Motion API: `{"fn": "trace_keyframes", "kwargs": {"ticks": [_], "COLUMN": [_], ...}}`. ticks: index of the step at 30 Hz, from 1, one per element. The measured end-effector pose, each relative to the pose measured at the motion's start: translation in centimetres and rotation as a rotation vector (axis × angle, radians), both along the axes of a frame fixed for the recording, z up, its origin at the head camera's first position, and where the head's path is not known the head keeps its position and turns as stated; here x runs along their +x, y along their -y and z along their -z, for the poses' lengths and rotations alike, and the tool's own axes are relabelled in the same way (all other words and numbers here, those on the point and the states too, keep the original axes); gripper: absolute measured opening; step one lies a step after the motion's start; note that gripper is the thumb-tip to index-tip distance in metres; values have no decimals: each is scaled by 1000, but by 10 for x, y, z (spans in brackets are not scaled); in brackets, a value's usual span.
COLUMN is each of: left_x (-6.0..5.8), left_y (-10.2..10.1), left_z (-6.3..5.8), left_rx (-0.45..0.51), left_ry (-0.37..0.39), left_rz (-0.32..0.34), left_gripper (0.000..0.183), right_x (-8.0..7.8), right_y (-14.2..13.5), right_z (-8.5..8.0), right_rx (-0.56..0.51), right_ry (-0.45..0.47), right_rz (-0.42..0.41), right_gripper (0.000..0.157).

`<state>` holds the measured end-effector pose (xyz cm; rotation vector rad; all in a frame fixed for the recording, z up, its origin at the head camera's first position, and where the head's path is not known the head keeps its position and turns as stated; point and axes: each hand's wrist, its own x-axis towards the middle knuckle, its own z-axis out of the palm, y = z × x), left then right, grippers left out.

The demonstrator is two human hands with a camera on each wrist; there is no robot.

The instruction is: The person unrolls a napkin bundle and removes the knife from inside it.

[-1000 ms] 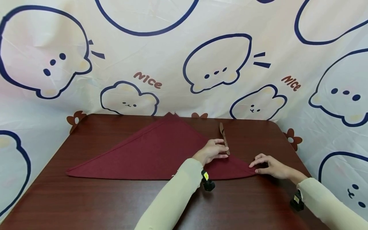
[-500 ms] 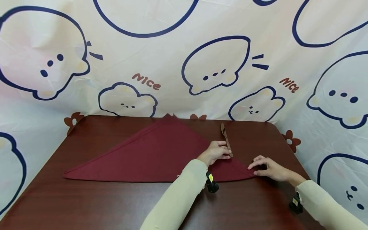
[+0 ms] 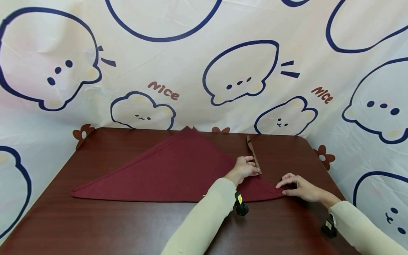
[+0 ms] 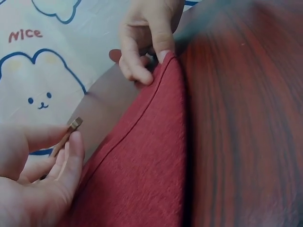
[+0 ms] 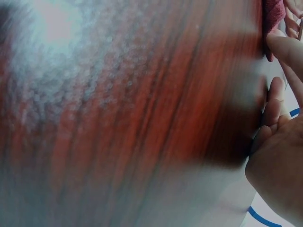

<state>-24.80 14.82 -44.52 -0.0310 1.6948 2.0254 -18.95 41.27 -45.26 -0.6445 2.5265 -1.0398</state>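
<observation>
A dark red cloth (image 3: 165, 173), folded into a triangle, lies on the table with its long edge toward me. My left hand (image 3: 243, 170) pinches the end of a slim brown knife (image 3: 251, 148) that looks wooden. The knife's blade points to the back of the table, and the hand is over the cloth's right part. In the left wrist view, the knife's butt end (image 4: 75, 124) pokes out between thumb and fingers. At the cloth's right corner, my right hand (image 3: 301, 187) pinches the tip between thumb and forefinger. The right wrist view shows only a scrap of cloth (image 5: 273, 21).
The dark wood-grain table (image 3: 127, 226) has rounded back corners. A pale curtain (image 3: 191, 71) printed with cartoon outlines hangs close behind it and along both sides. Each wrist carries a small black camera (image 3: 241, 205).
My left hand has shifted a little to the right, carrying the knife along. The knife has turned slightly in the fingers. The right hand keeps its place at the cloth's corner.
</observation>
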Motion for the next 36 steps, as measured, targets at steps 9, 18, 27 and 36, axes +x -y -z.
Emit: {"fn": "trace_keyframes", "kwargs": {"ticks": [9, 18, 27, 36], "left_x": [7, 7, 15, 23], "left_y": [-10, -25, -28, -31], "left_z": [-2, 9, 8, 6], "left_rx": [-143, -254, -388, -459], "left_ry": [-93, -155, -260, -321], "left_rz": [-109, -213, -212, -221], "left_gripper": [55, 42, 37, 35], "right_x": [-1, 1, 3, 1], "right_y": [3, 3, 3, 1], "right_z": [0, -1, 0, 0], "right_rx": [-17, -19, -15, -13], "right_ry": [-15, -36, -12, -20], "right_rz": [-8, -12, -9, -5], "right_gripper": [18, 18, 18, 18]}}
